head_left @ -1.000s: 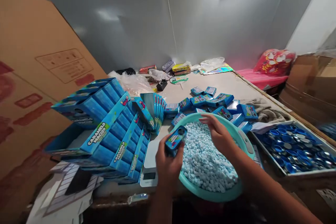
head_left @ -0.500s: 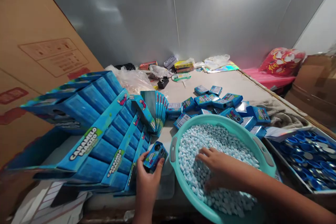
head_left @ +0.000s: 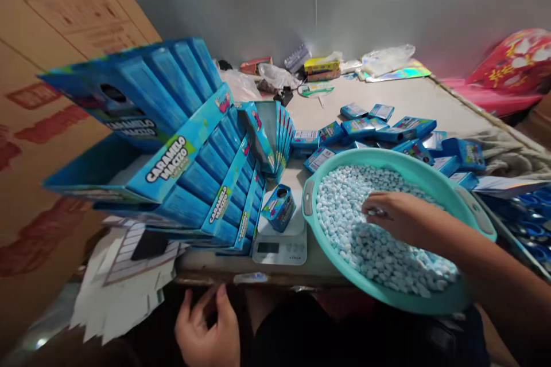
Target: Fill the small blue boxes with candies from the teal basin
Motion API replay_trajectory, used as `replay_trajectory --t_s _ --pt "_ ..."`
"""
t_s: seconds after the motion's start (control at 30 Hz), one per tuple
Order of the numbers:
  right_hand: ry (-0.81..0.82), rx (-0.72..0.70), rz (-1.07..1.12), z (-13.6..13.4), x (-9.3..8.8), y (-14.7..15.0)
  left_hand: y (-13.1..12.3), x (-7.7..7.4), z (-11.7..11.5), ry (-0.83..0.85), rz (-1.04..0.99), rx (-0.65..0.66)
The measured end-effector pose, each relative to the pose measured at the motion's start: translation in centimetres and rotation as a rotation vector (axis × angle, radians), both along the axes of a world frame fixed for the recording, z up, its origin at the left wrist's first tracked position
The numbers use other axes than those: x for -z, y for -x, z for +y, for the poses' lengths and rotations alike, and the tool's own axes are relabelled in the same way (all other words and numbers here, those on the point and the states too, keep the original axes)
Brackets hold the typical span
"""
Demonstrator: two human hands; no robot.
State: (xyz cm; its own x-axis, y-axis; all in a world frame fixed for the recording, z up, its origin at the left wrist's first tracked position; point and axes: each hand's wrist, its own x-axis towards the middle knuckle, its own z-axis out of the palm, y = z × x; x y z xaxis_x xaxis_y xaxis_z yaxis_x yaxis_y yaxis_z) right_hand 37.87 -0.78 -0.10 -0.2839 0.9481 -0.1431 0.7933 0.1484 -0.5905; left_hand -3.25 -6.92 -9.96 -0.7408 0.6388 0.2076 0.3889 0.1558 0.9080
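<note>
A small blue candy box (head_left: 279, 207) stands on a white digital scale (head_left: 282, 252) with its round opening facing up. Below the table's front edge, my left hand (head_left: 209, 330) is empty, its fingers loosely bent and apart. Over the turquoise basin (head_left: 310, 235) my right hand (head_left: 390, 212) is closed on some pale blue candies, a few of them showing at its fingertips. Loose candies (head_left: 357, 195) of the same kind fill the basin. The digits on the scale are too dim to read.
Stacked blue display trays (head_left: 172, 166) stand left of the scale. Several closed blue boxes (head_left: 361, 126) lie behind the basin. Blue lids (head_left: 531, 215) fill a box at right. Papers (head_left: 124, 281) jut out at lower left, before a large cardboard carton (head_left: 26, 155).
My left hand has let go of the candy box, now on the scale, and drawn back below the table edge. My right hand has closed on candies and risen. The view has tilted and shifted.
</note>
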Motion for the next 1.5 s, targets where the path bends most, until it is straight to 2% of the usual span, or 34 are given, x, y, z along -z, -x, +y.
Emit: replay_trajectory --t_s 0.13,0.27,0.33,0.4,0.47,0.53,0.6,0.67,0.73,0.8,0.93,1.0,1.1,1.2,1.27,1.33,1.37,1.5 --pt "-0.149 0.034 0.075 0.4 0.5 -0.4 2.3 1.0 1.6 -0.066 -0.009 -0.07" --pt "-0.271 0.101 0.083 0.5 0.9 -1.0 3.6 2.2 2.0 -0.147 0.14 -0.105" --pt "-0.327 0.125 0.056 0.4 1.1 -1.2 3.5 2.9 1.5 -0.225 0.298 -0.006" --pt "-0.372 0.146 0.004 0.4 1.1 -1.0 2.6 3.0 0.9 -0.295 0.462 0.221" --pt "-0.359 0.141 -0.042 0.4 0.9 0.1 0.4 2.1 1.1 -0.352 0.6 0.473" --pt "-0.279 0.1 -0.042 0.5 0.7 1.8 -2.9 0.2 2.3 -0.421 0.723 0.603" --pt "-0.173 0.037 -0.004 0.6 0.5 3.3 -6.7 -2.4 4.4 -0.478 0.8 0.592" --pt "-0.102 -0.031 0.051 0.5 0.4 3.8 -10.1 -4.7 6.7 -0.418 0.784 0.593" --pt "-0.093 -0.082 0.101 0.0 0.3 3.4 -12.3 -5.9 8.6 -0.313 0.715 0.623" --pt "-0.122 -0.101 0.105 -0.9 0.2 2.3 -13.3 -5.7 10.0 -0.229 0.627 0.653" --pt "-0.139 -0.121 0.002 -2.8 0.3 0.8 -13.0 -4.5 11.2 -0.19 0.453 0.678" --pt "-0.144 -0.094 -0.012 -2.8 0.6 0.6 -13.0 -5.2 11.3 -0.266 0.399 0.631" --pt "-0.159 -0.015 -0.007 -1.3 1.2 0.6 -14.5 -7.9 11.1 -0.494 0.364 0.564" --pt "-0.064 0.183 0.193 1.1 1.5 0.1 -17.6 -10.6 11.3 -0.644 0.234 0.659" --pt "0.083 0.39 0.466 2.7 1.3 -0.5 -19.8 -11.3 11.7 -0.601 0.1 0.788" --pt "0.163 0.534 0.741 3.8 0.8 -0.9 -21.5 -10.9 12.1 -0.507 0.017 0.899" --pt "0.146 0.562 0.866 4.0 0.5 -1.0 -22.0 -10.4 12.3 -0.452 0.008 0.941" --pt "-0.063 0.532 1.2 4.0 -0.7 -0.1 -22.2 -8.3 12.6 -0.196 0.006 1.165"
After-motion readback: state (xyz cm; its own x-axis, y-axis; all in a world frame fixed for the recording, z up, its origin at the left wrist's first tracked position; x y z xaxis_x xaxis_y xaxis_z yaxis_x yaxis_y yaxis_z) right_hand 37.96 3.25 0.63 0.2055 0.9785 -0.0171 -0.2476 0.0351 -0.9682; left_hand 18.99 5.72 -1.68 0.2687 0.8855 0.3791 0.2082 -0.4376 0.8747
